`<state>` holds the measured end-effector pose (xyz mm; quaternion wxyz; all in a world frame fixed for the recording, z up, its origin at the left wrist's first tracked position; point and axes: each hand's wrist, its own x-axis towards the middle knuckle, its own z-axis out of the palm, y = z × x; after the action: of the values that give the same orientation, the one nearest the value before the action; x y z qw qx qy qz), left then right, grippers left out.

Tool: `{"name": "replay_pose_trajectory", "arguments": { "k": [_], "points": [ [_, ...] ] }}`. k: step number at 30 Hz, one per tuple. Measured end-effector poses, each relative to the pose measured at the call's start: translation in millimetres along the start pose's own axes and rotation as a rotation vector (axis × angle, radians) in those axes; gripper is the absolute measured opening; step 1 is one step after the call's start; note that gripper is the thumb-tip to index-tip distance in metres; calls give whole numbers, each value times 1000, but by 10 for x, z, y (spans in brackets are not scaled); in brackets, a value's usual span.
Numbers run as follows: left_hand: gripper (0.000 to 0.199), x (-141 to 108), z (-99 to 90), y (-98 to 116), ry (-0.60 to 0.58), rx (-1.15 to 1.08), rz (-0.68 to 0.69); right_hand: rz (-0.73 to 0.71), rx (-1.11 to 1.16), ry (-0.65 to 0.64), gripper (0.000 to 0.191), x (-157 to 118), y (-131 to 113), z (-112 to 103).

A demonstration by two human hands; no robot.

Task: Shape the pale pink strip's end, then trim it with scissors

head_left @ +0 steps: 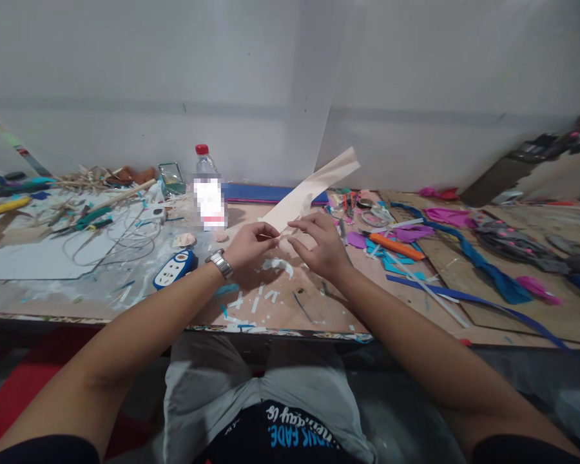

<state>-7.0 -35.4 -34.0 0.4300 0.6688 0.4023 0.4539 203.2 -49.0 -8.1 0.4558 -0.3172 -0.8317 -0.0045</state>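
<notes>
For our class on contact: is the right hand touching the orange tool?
Apart. The head view shows purple paper in the gap between right hand and orange tool.

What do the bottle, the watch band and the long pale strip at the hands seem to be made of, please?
The bottle looks like clear, glossy plastic, see-through near its top. The watch band appears to be polished metal, with shiny silver links. The pale strip is probably matte paper or thin card, given its dull, creased surface.
</notes>
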Motion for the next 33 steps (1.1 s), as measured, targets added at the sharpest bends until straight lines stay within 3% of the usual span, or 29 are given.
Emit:
{"name": "replay_pose_trajectory", "arguments": {
  "k": [8,18,33],
  "points": [
    [18,-20,6,-60,-61,149,48,-42,-136,-122,17,-67,121,83],
    [22,-29,18,-38,-99,20,83,14,-79,-206,12,-59,109,80],
    [20,-59,28,14,-98,72,212,36,-47,-261,11,-43,89,96]
  ]
}}
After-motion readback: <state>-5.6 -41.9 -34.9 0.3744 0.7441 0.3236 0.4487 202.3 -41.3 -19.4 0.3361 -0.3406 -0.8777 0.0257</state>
